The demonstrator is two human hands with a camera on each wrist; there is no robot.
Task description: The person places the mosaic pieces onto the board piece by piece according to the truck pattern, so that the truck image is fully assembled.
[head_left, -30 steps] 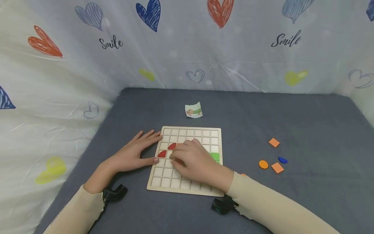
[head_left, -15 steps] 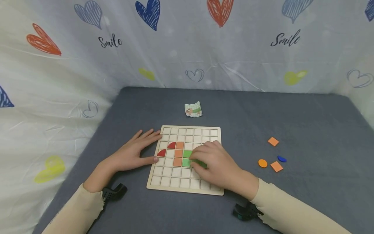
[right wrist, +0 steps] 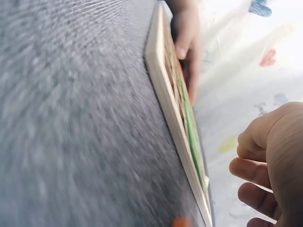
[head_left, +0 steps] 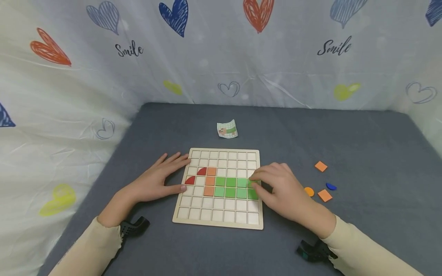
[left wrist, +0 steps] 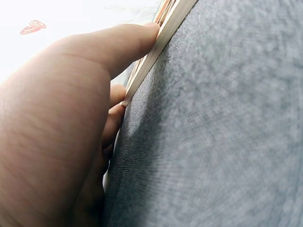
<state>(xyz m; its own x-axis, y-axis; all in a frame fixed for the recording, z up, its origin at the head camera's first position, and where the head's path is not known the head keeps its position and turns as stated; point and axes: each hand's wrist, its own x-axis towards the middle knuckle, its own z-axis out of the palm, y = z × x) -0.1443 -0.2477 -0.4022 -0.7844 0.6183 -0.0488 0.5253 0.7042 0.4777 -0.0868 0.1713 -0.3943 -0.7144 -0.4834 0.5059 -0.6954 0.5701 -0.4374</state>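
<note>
A light wooden grid board lies flat, with red quarter-round pieces, a column of orange squares and two rows of green squares in its cells. Along the board's left edge rests my left hand, fingers spread, thumb on the frame; the left wrist view shows the thumb against the rim. My right hand hovers at the board's right edge, overlapping the last green squares. Its fingers are loosely bent in the right wrist view, and nothing shows between them.
Loose orange squares, an orange round piece and a blue half-round piece lie on the grey cloth right of the board. Behind the board is a small picture card. A printed curtain hangs behind the table.
My right hand has moved right from the board's middle to its right edge, uncovering the orange column and most green squares. The left hand has stayed in place.
</note>
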